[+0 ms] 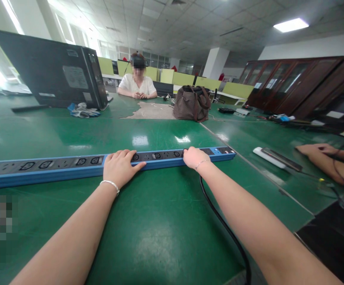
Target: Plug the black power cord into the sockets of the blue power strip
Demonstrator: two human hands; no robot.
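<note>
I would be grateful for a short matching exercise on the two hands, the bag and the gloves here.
1. Left hand
2. Right hand
3. Bag
4. Gloves

A. Brown, on the green table
B. Curled, black cable running down from beneath it
C. White and blue, beside the dark computer case
D. Laid across the blue power strip, thumb spread

Pairs: 1-D, 2-B, 3-A, 4-C.
</note>
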